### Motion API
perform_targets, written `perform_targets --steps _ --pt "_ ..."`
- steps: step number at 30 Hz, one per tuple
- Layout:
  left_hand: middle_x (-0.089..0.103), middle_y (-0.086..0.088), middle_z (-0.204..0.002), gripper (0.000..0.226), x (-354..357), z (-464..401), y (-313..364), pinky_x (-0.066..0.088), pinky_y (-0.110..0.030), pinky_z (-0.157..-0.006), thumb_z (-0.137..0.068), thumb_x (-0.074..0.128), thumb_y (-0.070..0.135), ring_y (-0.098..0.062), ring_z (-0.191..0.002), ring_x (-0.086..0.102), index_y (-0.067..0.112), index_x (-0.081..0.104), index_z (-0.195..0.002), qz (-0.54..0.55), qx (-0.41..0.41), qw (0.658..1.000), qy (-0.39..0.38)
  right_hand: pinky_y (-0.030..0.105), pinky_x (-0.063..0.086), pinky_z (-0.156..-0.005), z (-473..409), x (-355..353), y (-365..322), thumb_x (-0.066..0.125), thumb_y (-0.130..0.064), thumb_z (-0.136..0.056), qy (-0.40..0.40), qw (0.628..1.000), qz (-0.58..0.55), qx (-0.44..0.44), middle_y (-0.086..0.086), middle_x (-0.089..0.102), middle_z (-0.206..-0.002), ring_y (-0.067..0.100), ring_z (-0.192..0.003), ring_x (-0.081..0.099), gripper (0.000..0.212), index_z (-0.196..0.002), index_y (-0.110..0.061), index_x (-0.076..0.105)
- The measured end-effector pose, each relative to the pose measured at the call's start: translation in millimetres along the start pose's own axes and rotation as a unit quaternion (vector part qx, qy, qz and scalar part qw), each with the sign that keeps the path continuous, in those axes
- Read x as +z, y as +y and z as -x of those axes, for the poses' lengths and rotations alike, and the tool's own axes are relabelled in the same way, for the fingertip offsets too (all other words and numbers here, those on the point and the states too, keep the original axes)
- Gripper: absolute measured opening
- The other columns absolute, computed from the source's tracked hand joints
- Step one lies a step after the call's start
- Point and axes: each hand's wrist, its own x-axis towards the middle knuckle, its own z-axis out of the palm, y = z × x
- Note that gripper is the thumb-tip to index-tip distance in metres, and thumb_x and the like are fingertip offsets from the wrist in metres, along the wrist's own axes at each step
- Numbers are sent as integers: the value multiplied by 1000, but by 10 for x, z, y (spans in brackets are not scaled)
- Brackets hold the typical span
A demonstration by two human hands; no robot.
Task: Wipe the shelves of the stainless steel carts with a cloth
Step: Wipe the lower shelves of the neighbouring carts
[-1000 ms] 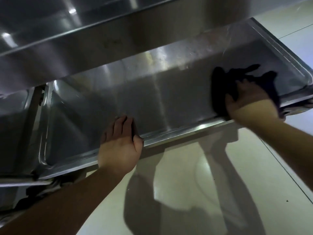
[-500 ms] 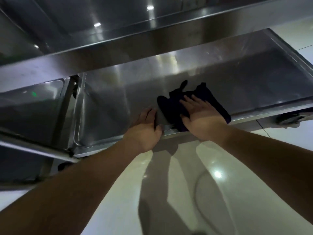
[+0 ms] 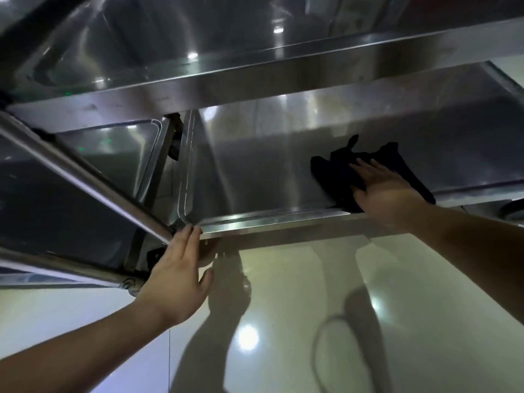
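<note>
A dark cloth (image 3: 337, 171) lies crumpled on the lower shelf (image 3: 255, 177) of a stainless steel cart, near the shelf's front rim. My right hand (image 3: 380, 191) presses flat on the cloth with straight fingers. My left hand (image 3: 178, 276) reaches toward the shelf's front left corner, fingers straight, fingertips touching the rim beside the cart's post. The upper shelf (image 3: 226, 89) overhangs the lower one and hides its back part.
A second steel cart (image 3: 93, 154) stands against the left side, with a slanted tube rail (image 3: 85, 177) crossing in front. A caster (image 3: 130, 285) sits at its lower corner. Glossy pale floor (image 3: 283, 321) stretches below, with shadows of my arms.
My left hand has slid left along the front rim to the shelf's corner. My right hand stays flat on the cloth, which now lies farther from my left hand.
</note>
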Motion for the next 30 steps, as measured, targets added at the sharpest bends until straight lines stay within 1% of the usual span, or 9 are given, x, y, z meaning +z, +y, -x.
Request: perform_targets --steps 4,7,10,15,20,23,26,28,30 --pt "-19 -1 -173 96 31 31 -3 -9 -23 -120 -101 47 55 -6 -151 -24 16 -12 -165 -10 23 999 -22 43 18 -126 51 74 -72 37 -43 -105 33 999 -9 28 -9 15 -172 17 -158 10 62 -163 -31 22" --pt "-25 -2 -171 100 34 33 13 -12 -22 -120 -100 48 55 -12 -155 -26 14 -16 -164 -2 20 999 -31 44 19 -126 110 136 -322 34 -46 -104 29 999 -14 25 -7 15 -172 18 -158 10 64 -164 -29 22" --pt "-28 -2 -170 104 64 50 16 -12 -23 -120 -98 48 58 -16 -156 -27 14 -19 -163 12 17 999 -28 45 18 -127 120 259 -901 35 -46 -105 8 999 -26 -41 -6 14 -172 19 -158 10 63 -164 -27 21" --pt "-31 2 -169 104 106 64 -46 -7 -25 -122 -96 48 58 -12 -154 -30 16 -21 -163 30 27 999 -19 44 8 -126 -174 500 -2082 34 -48 -105 -44 983 -22 -177 -9 10 -172 16 -159 5 63 -164 -31 19" --pt "-34 8 -167 105 146 78 -156 -6 -23 -120 -94 48 56 -6 -152 -33 22 -23 -162 44 48 998 -12 48 9 -127 -638 589 -2888 34 -46 -105 -1 982 -23 -187 -6 17 -172 21 -158 10 60 -163 -29 26" --pt "-39 9 -165 107 163 60 -241 -5 -25 -124 -94 51 52 -7 -151 -36 21 -27 -161 28 63 997 -24 45 10 -126 -689 645 -2996 38 -44 -104 1 976 -36 -213 -9 23 -170 18 -158 14 59 -161 -30 32" --pt "-43 8 -163 109 174 67 -291 -3 -27 -126 -94 52 47 -8 -150 -39 20 -31 -159 9 65 997 -39 39 14 -125 -549 612 -2814 42 -43 -94 -56 955 -48 -287 -3 32 -167 16 -155 23 63 -157 -34 39" --pt "-43 5 -163 109 174 65 -294 -3 -29 -127 -93 50 46 -9 -148 -41 18 -33 -158 -5 63 997 -48 37 25 -123 -409 561 -2642 38 -44 -89 -73 945 -62 -311 1 45 -159 16 -149 35 64 -151 -34 49" --pt "-42 4 -162 109 158 61 -294 -6 -30 -127 -93 50 47 -11 -148 -42 17 -34 -157 -24 62 996 -62 41 40 -113 -272 506 -2507 37 -44 -88 -63 936 -79 -336 2 65 -138 21 -131 54 56 -135 -27 64"
